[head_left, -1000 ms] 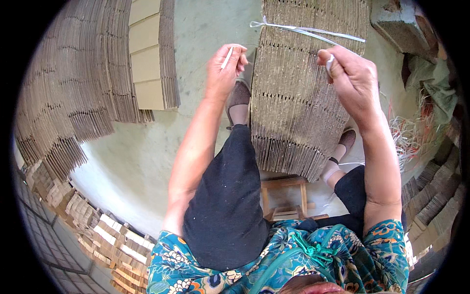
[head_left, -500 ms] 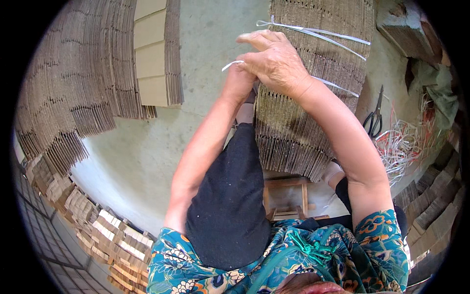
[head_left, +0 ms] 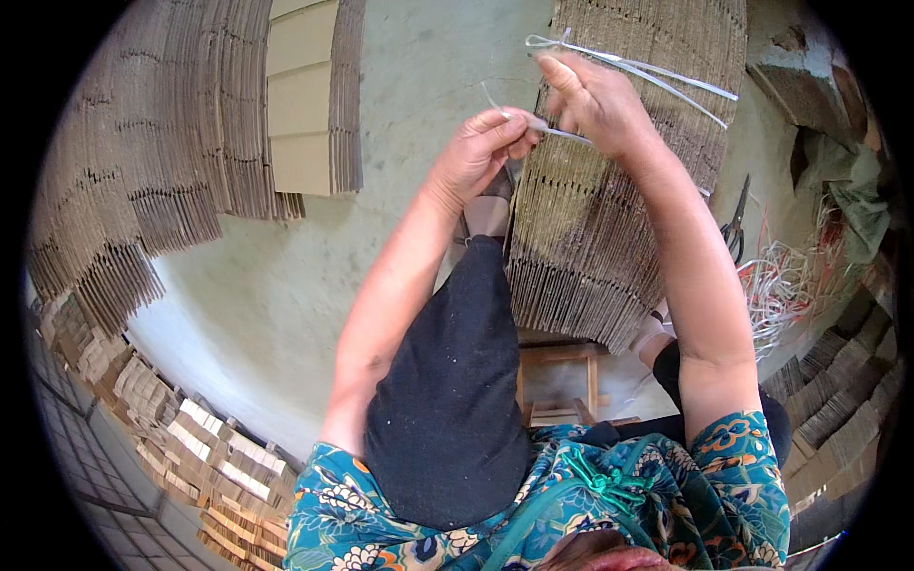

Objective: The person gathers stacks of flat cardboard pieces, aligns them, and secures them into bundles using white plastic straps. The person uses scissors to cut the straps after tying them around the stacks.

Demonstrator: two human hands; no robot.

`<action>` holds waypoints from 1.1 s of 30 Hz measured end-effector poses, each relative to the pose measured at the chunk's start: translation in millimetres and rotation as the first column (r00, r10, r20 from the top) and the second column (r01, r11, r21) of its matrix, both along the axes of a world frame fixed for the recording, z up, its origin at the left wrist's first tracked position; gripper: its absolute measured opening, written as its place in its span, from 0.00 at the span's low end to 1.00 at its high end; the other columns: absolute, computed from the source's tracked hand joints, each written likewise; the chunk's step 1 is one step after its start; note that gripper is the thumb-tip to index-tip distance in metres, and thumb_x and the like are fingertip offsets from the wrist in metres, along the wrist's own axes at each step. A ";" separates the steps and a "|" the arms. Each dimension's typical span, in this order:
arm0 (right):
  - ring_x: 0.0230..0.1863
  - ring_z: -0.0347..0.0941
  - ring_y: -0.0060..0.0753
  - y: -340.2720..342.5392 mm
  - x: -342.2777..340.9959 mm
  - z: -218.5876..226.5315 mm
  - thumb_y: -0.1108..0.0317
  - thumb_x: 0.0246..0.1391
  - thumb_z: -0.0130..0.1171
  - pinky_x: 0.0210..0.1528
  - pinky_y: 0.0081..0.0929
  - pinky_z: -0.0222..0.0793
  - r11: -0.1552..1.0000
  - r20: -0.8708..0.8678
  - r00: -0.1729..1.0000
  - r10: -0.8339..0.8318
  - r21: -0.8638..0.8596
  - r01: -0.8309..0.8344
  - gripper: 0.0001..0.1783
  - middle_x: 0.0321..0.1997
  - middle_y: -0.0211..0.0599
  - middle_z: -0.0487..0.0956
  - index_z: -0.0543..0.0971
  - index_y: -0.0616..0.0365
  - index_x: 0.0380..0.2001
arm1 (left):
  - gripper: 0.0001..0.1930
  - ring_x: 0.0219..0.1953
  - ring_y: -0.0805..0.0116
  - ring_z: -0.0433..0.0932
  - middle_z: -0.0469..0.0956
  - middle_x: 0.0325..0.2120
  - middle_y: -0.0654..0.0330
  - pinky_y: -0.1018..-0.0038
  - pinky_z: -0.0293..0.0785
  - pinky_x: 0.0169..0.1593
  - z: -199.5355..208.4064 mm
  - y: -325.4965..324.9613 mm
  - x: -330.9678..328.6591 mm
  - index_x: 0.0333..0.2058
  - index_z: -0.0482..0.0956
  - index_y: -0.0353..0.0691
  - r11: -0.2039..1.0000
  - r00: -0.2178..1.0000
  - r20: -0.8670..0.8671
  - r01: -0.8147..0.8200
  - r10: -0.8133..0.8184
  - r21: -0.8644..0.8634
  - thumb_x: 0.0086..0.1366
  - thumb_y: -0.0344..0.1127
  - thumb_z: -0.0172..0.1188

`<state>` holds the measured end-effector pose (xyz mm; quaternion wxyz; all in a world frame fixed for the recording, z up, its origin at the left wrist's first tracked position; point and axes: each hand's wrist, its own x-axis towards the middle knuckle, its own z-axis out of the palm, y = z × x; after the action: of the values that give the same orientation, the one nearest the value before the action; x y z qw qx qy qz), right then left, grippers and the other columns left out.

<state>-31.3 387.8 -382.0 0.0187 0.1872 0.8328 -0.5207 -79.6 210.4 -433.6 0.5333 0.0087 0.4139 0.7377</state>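
A long stack of brown corrugated cardboard pieces [head_left: 590, 228] stands on edge between my legs. A white plastic strap [head_left: 569, 137] runs across its middle, and my left hand [head_left: 487, 152] pinches it at the stack's left edge, a loose end sticking up above the fingers. Over the stack, close to the right of that pinch, hovers my right hand [head_left: 605, 107]; its fingers are bent and apart, slightly blurred, with nothing visible in them. It hides part of the strap. Just beyond it, another white strap [head_left: 666, 76] crosses the stack, knotted with a loop at the left.
Black-handled scissors [head_left: 734, 224] lie on the floor at the right, beside a tangle of white and red strap scraps [head_left: 785, 290]. More cardboard stacks [head_left: 167, 114] fill the left side. A wooden stool frame [head_left: 562, 366] shows below the stack.
My hands were together at the strap, the right overlapping the left. Now they are apart: the right has moved right, and the left shows pinching the strap. The view has shifted slightly.
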 end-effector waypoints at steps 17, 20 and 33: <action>0.18 0.69 0.22 3.1 9.6 -3.3 0.65 0.57 0.51 0.22 0.24 0.65 0.973 0.227 0.952 0.207 -0.148 -0.176 0.10 0.18 0.30 0.73 0.75 0.60 0.30 | 0.06 0.25 0.59 0.75 0.74 0.24 0.58 0.71 0.71 0.28 16.9 13.3 -2.4 0.29 0.76 0.40 0.929 0.064 -0.982 -0.319 -0.176 -0.187 0.50 0.25 0.59; 0.25 0.72 0.35 0.7 14.0 -0.1 0.64 0.55 0.53 0.28 0.31 0.67 0.881 -0.033 0.948 0.316 0.380 -0.281 0.10 0.23 0.34 0.73 0.73 0.60 0.29 | 0.05 0.26 0.58 0.75 0.74 0.24 0.58 0.69 0.71 0.28 16.5 11.3 -1.6 0.29 0.76 0.41 0.916 0.103 -0.977 -0.340 -0.188 -0.212 0.51 0.27 0.59; 0.26 0.74 0.28 -3.4 12.8 4.8 0.62 0.56 0.50 0.29 0.29 0.68 0.943 0.193 0.955 0.227 -0.289 -0.165 0.14 0.23 0.36 0.74 0.71 0.63 0.24 | 0.06 0.17 0.83 0.62 0.69 0.19 0.67 0.86 0.55 0.18 -10.6 0.2 -2.6 0.32 0.71 0.40 0.985 0.996 -0.029 -0.087 0.084 -0.152 0.65 0.36 0.52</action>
<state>-18.5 384.4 -377.2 0.1898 0.1561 0.7611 -0.6003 -82.2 210.6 -444.1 0.4956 -0.0418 0.4753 0.7258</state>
